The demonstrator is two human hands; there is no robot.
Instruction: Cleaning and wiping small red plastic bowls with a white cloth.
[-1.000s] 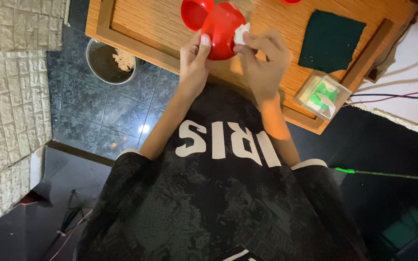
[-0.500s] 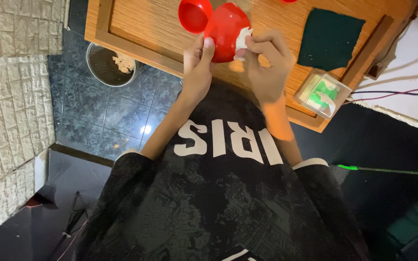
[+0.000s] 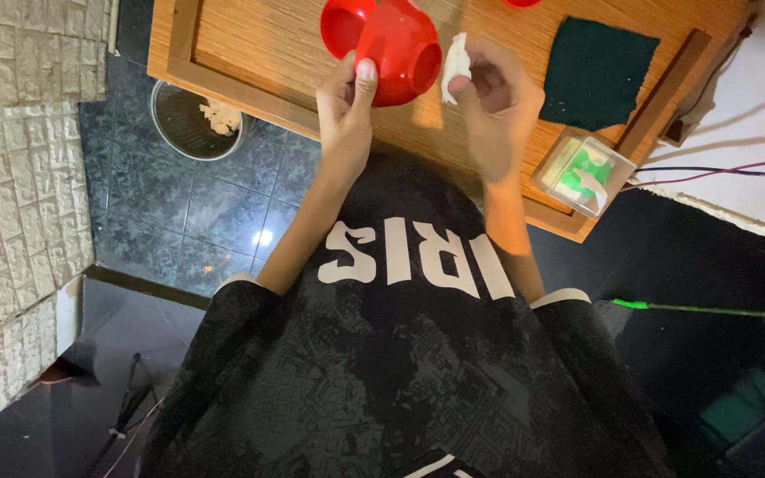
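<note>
Now the right hand (image 3: 498, 97), pinching a white wad (image 3: 456, 60), has come off the red bowl (image 3: 397, 49) gripped by the left hand (image 3: 347, 106), so wiping pauses.

At the top of the frame we saw the table (image 3: 250, 44), a bowl (image 3: 398, 49) held over it at upper centre. Right of it lay a cloth (image 3: 597, 73), below that a box (image 3: 584, 172). A bin (image 3: 189, 121) sat upper left on the floor (image 3: 179, 221).

Wooden table (image 3: 250, 44) with dark green cloth (image 3: 597, 73) and clear plastic box (image 3: 584, 172).
</note>
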